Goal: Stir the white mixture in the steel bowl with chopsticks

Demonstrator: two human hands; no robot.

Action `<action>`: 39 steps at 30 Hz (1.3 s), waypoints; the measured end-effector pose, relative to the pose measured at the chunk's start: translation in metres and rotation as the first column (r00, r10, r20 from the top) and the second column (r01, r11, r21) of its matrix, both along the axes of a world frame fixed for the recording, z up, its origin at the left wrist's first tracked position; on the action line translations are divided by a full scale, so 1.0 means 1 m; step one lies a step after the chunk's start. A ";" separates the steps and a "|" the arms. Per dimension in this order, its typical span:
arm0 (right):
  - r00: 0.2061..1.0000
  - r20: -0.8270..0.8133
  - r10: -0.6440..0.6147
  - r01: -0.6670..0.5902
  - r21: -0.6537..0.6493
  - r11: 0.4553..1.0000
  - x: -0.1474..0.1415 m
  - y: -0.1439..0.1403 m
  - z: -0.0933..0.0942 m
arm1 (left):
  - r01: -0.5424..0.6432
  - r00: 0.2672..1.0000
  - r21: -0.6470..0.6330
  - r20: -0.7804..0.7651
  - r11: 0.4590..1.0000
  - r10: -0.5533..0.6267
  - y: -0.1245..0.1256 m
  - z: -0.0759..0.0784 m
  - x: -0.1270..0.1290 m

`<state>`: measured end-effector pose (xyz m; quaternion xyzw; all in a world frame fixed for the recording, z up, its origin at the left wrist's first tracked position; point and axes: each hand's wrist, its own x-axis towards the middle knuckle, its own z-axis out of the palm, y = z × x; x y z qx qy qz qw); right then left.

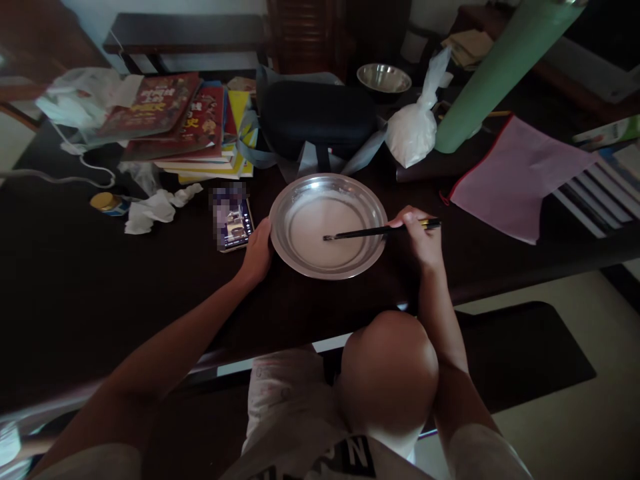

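Note:
A wide metal bowl (280, 247) stands on the dark table and holds a pale, whitish liquid or batter (320, 217). My left hand (259, 250) grips the bowl's left rim, its thumb along the edge. In my right hand (423, 237), closed at the bowl's right side, are black chopsticks (367, 233). They reach over the rim, and their tips touch the surface of the whitish contents near the middle. A phone (234, 219) with a lit screen lies just left of my left hand.
Behind the bowl sit a black case (320, 117) and a tied bag of white powder (413, 133). A green cylinder (505, 77) rises at the right, near a pink mesh pouch (515, 177). Books (195, 123), crumpled tissues (153, 208) and a small jar (109, 203) lie left.

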<state>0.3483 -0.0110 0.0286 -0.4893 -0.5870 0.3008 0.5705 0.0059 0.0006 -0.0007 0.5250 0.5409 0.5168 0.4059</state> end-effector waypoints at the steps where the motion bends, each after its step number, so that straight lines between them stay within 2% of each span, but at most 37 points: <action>1: 0.999 0.023 0.029 -0.028 -0.004 1.000 -0.001 0.000 0.000 | 0.000 1.000 0.001 0.005 1.000 0.000 0.000 -0.001 0.000; 3: 0.999 0.037 0.029 -0.029 0.003 1.000 -0.001 0.000 0.000 | 0.001 1.000 -0.001 0.009 1.000 -0.001 0.001 -0.003 0.000; 7: 0.997 -0.057 -0.053 0.055 0.028 0.998 0.000 0.000 -0.001 | 0.014 1.000 -0.005 0.010 1.000 -0.014 0.000 -0.002 0.000; 10: 0.999 -0.023 0.045 -0.044 0.034 0.998 0.000 0.000 -0.002 | 0.033 0.999 -0.003 0.009 0.999 -0.033 -0.001 -0.001 0.000; 12: 0.998 0.023 0.066 -0.067 0.040 0.997 0.000 0.000 -0.003 | 0.022 1.000 -0.009 0.013 1.000 -0.022 -0.001 0.001 0.001; 16: 0.998 -0.042 -0.051 0.053 0.053 0.997 0.001 0.000 -0.004 | -0.023 1.000 -0.038 0.008 0.999 0.024 -0.002 0.003 0.001; 18: 0.998 -0.065 -0.016 0.020 0.053 0.998 0.001 -0.001 -0.003 | -0.016 1.000 -0.030 0.004 0.999 0.016 -0.001 0.002 0.001; 21: 0.997 0.000 0.080 -0.080 0.043 0.996 -0.001 -0.001 -0.002 | 0.012 1.000 -0.010 0.024 1.000 -0.012 0.000 -0.002 0.000; 23: 0.999 0.023 0.049 -0.050 0.036 0.998 0.000 -0.001 -0.002 | 0.020 0.999 -0.013 0.047 1.000 -0.019 0.001 -0.005 -0.001; 27: 0.994 -0.084 -0.070 0.074 0.046 0.996 0.002 0.001 -0.005 | 0.030 0.997 -0.031 0.074 0.999 -0.027 0.002 -0.009 -0.002; 29: 0.996 -0.087 -0.020 0.023 0.045 0.999 0.002 0.001 -0.005 | 0.041 0.998 -0.016 0.050 0.999 -0.040 0.002 -0.009 -0.003; 32: 0.999 -0.003 0.049 -0.048 0.045 0.998 0.001 0.001 -0.005 | 0.046 0.999 0.003 0.018 0.999 -0.046 0.002 -0.011 -0.004; 36: 0.998 -0.046 -0.049 0.052 0.059 0.997 0.002 0.001 -0.005 | 0.036 0.999 -0.006 0.002 0.999 -0.036 0.003 -0.011 -0.004; 39: 0.999 -0.044 -0.017 0.020 0.047 0.999 0.002 0.001 -0.004 | 0.043 0.999 0.004 -0.024 0.999 -0.043 0.002 -0.007 -0.003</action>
